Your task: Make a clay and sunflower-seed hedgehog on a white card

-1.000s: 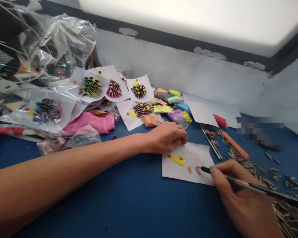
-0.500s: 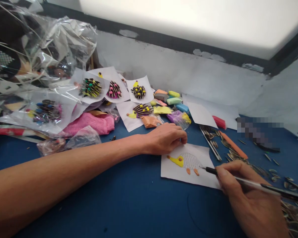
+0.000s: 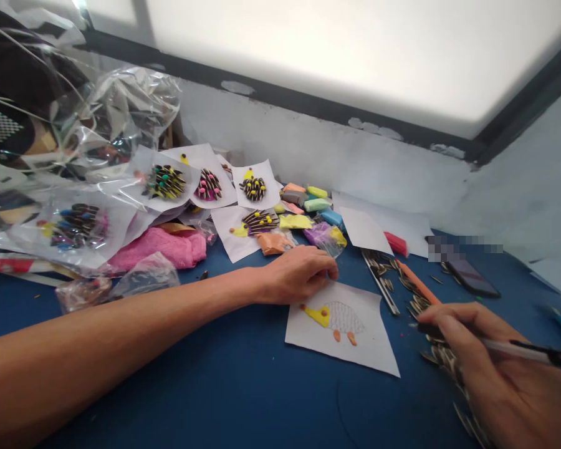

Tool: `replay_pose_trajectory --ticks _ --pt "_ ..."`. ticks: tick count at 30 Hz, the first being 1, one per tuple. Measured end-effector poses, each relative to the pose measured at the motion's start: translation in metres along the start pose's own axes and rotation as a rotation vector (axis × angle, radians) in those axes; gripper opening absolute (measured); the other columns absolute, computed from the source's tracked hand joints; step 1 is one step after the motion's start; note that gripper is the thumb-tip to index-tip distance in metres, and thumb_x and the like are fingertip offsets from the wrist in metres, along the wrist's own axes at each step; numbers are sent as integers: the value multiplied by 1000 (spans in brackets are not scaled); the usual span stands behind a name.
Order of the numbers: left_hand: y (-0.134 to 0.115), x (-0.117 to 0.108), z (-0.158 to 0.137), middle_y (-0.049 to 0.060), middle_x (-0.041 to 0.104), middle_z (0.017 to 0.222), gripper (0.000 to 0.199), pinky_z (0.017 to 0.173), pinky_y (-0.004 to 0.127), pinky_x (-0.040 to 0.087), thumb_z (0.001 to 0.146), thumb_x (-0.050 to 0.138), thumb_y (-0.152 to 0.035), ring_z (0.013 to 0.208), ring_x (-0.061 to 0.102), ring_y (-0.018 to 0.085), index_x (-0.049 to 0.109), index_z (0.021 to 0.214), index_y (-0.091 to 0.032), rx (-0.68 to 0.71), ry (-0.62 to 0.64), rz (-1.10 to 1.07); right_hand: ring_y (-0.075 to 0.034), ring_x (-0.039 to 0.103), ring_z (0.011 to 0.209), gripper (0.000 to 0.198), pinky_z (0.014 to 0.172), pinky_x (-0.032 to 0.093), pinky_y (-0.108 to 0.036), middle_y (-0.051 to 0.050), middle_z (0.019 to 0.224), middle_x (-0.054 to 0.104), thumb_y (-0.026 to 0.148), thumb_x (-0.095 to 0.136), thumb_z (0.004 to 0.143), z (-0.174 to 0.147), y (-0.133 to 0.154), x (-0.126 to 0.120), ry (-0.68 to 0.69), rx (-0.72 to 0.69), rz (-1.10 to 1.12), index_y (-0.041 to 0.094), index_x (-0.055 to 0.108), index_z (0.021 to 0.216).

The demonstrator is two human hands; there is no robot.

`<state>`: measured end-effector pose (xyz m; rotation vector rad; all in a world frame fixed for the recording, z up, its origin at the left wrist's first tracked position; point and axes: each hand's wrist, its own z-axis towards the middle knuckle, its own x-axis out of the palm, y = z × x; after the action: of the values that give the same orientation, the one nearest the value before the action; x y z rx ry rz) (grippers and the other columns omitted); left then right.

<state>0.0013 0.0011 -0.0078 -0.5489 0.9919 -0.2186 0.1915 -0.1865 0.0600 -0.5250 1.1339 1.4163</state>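
Observation:
A white sheet of paper [image 3: 378, 346] lies on the blue tabletop with a hedgehog drawing [image 3: 343, 317] on it. The hedgehog has a yellow clay face, a brown nose and eye, orange feet and a pencilled or inked body of short strokes. My left hand [image 3: 302, 271] rests at the sheet's upper left edge, its fingers curled under; whatever is inside them is hidden. Off the right side of the sheet, my right hand [image 3: 500, 368] grips a pen [image 3: 495, 347] with a black grip and clear barrel. Its tip hovers near scattered sunflower seeds [image 3: 421, 305], apart from the paper.
Finished-looking seed hedgehogs [image 3: 257, 221] on paper lie behind, near coloured clay packs [image 3: 315, 204] and a pink cloth [image 3: 168, 248]. A metal-edged cutter [image 3: 383, 284], an orange stick [image 3: 418, 282] and a phone [image 3: 474, 277] lie right. Clear plastic [image 3: 135, 106] covers the left back.
My right hand has drawn the pen away from the hedgehog's body to the right, off the sheet. The view has shifted slightly; my left hand stays by the paper's edge.

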Motion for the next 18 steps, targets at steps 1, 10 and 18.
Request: replay_pose_trajectory --ticks 1,10,18 --pt "-1 -1 0 6 67 90 19 77 30 45 84 52 -4 83 60 16 66 92 -14 -11 0 -25 -18 60 49 36 43 43 -30 0 62 65 51 41 93 -1 1 -1 24 4 -10 27 61 75" --pt "-8 -6 0 7 67 90 20 73 28 47 83 51 -6 81 60 15 66 95 -11 -118 -42 -232 -22 65 47 34 43 44 -31 -3 59 67 50 47 85 -4 -3 14 126 59 -127 21 60 95" --pt "-6 -10 1 4 67 81 15 60 20 46 84 57 -13 72 60 11 66 95 -11 -249 -72 -501 -25 71 56 33 49 53 -36 -7 70 73 48 45 76 1 -18 21 250 31 -208 24 67 75"
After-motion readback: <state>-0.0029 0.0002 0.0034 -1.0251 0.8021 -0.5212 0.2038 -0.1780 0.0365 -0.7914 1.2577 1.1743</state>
